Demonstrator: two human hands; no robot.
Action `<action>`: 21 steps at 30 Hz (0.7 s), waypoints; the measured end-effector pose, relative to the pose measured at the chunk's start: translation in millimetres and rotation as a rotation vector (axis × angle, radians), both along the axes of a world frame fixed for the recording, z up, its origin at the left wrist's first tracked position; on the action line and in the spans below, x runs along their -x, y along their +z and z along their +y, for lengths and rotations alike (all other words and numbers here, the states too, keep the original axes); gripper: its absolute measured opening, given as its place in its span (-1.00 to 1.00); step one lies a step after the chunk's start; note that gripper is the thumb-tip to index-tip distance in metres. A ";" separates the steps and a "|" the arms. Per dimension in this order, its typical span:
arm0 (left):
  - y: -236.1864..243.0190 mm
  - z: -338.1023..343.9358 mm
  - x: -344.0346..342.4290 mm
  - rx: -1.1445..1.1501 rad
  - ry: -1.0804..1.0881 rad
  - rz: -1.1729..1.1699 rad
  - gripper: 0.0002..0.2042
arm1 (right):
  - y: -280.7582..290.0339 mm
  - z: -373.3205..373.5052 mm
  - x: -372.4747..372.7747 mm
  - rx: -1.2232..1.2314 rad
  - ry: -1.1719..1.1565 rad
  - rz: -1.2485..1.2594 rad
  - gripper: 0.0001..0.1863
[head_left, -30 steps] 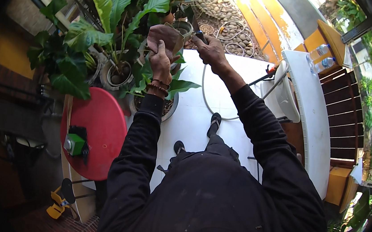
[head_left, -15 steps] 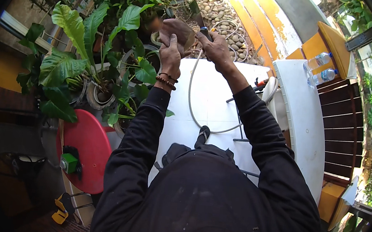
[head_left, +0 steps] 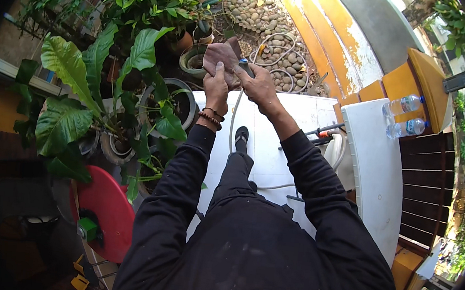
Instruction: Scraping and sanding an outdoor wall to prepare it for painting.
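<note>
My left hand (head_left: 215,90), with beaded bracelets at the wrist, is closed on a brown cloth (head_left: 221,55), thumb lying over it. Close beside it, my right hand (head_left: 260,89) is wrapped round the handle (head_left: 244,62) of a knife, dark with a blue end. The cloth covers most or all of the blade, so I cannot tell its full shape now. Both hands are held out in front of me, nearly touching, above the edge of the white tiled floor (head_left: 280,113).
Potted plants with big leaves (head_left: 67,120) crowd the left, near a red disc (head_left: 105,214). Ahead lie pebbles (head_left: 286,55) and a looped hose (head_left: 235,114). On the right, two water bottles (head_left: 404,105) stand by a white tabletop (head_left: 377,181). One sandalled foot (head_left: 241,137) is forward.
The knife's blade stuck up in the open before; now it is down behind the cloth. My right hand has come lower and closer to the left. My leg has stepped forward.
</note>
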State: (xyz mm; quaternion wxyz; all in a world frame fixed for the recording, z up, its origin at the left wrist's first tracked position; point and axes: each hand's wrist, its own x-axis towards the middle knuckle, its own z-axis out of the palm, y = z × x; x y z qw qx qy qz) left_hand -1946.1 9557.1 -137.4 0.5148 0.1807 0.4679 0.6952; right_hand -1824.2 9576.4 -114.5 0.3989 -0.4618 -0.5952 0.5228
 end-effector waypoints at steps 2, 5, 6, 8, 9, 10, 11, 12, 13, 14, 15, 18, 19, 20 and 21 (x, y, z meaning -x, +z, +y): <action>-11.2 47.5 -1.1 -0.049 0.000 0.037 -0.66 | -5.0 38.7 -1.1 0.055 -0.036 -0.056 -0.65; -25.2 121.3 1.9 -0.070 -0.008 0.049 -0.65 | -9.9 103.0 -1.2 -0.066 -0.037 0.007 -0.65; -29.0 144.0 3.6 -0.065 -0.007 0.045 -0.65 | -12.3 123.2 -0.2 0.018 -0.050 -0.036 -0.64; -34.0 185.1 8.1 -0.002 -0.018 0.023 -0.65 | -18.1 158.8 4.0 -0.002 -0.109 -0.063 -0.64; -34.7 204.0 11.0 -0.039 -0.013 0.041 -0.65 | -20.6 174.7 7.2 0.101 -0.130 -0.085 -0.64; -34.6 221.8 14.0 -0.018 -0.034 0.045 -0.67 | -22.8 189.3 10.7 0.064 -0.123 -0.054 -0.64; -34.3 238.1 16.8 0.037 -0.050 0.039 -0.69 | -24.8 202.6 14.1 0.053 -0.137 -0.039 -0.64; -33.7 252.9 19.1 0.043 -0.042 0.046 -0.69 | -26.3 214.9 17.0 0.084 -0.139 -0.043 -0.64; -32.9 266.3 20.8 0.028 -0.054 0.043 -0.69 | -27.2 226.2 19.4 0.047 -0.156 -0.034 -0.64; -31.8 278.4 22.2 0.041 -0.062 0.045 -0.68 | -27.2 237.0 21.4 0.057 -0.154 -0.070 -0.64; -30.3 289.6 23.5 0.072 -0.064 0.041 -0.66 | -26.5 247.5 23.0 0.095 -0.166 -0.122 -0.65; -24.2 316.8 28.8 0.021 -0.051 0.047 -0.68 | -20.3 278.9 27.2 0.129 -0.140 -0.052 -0.64; -21.9 324.0 31.1 0.063 -0.071 0.066 -0.69 | -17.4 289.5 28.4 0.094 -0.140 -0.053 -0.64; -19.5 330.6 33.4 0.066 -0.097 -0.022 -0.68 | -14.2 300.3 29.5 0.069 -0.150 -0.101 -0.64; -16.9 337.1 35.8 0.045 -0.092 -0.016 -0.68 | -10.6 311.0 30.3 0.065 -0.175 -0.167 -0.63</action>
